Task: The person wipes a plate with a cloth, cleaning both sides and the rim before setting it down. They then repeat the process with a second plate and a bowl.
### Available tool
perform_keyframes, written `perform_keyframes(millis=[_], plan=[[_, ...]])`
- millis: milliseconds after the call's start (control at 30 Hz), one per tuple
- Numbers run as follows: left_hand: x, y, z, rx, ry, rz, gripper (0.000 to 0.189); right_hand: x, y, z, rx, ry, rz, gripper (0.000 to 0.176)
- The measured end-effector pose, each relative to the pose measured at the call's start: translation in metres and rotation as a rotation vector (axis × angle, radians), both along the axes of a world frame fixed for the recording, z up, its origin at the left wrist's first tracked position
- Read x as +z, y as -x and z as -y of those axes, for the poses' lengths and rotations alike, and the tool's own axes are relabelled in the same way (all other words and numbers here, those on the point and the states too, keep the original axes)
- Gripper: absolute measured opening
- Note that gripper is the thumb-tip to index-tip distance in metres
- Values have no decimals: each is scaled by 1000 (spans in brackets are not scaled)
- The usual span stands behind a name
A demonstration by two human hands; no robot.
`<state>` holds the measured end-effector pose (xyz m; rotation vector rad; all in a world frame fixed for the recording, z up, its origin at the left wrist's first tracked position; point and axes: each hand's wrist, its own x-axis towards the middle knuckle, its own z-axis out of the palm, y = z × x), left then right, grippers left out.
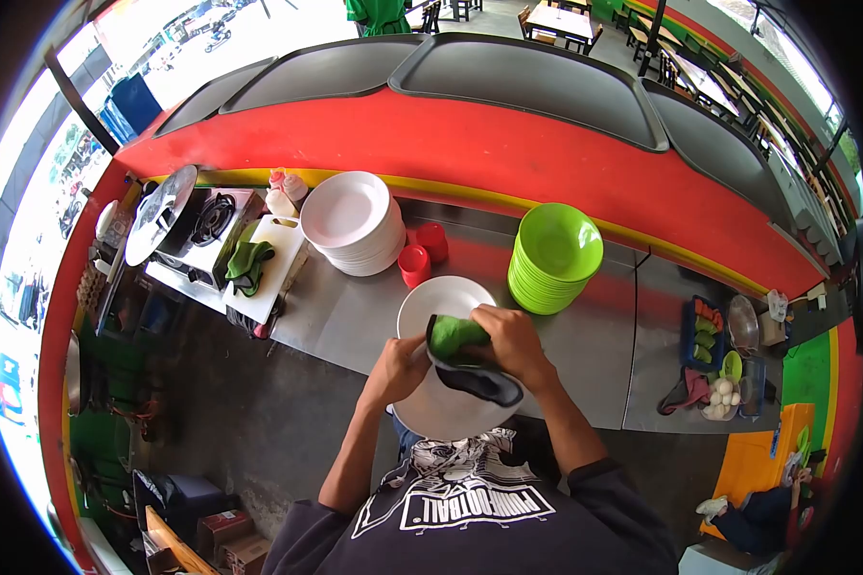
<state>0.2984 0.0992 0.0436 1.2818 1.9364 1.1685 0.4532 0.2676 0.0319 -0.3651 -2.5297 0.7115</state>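
Both my hands are raised close together over two white plates at the counter's front. My left hand [399, 370] is closed at the left edge of a green and black cloth [458, 337]; its fingertips are partly hidden. On the other side, my right hand [511, 342] grips the cloth's upper right edge, and a dark fold sags below it. Behind the cloth lies a white plate [441, 295]. A nearer white plate [451, 418] is under the hands, close to my shirt; what supports it is hidden.
White plates [347, 216] and green plates [558, 251] stand stacked on the steel counter [331, 321], with red cups [415, 264] between. At left are a stove [206, 230] and a cutting board [270, 268] with a cloth. Food containers [705, 335] stand right; a person's legs [753, 517] show below.
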Motion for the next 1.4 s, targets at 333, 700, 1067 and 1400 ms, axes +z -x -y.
perform_keyframes(millis=[333, 700, 1067, 1400], plan=[[-38, -8, 4, 678, -477, 504, 35, -49, 1, 28, -491, 693, -466, 37], [4, 14, 28, 251, 59, 247, 38, -70, -26, 21, -331, 738, -155, 19], [-11, 2, 19, -105, 71, -58, 30, -5, -12, 27, 29, 139, -46, 36], [-23, -11, 23, 643, -449, 536, 40, -46, -8, 42, -419, 652, -424, 32]])
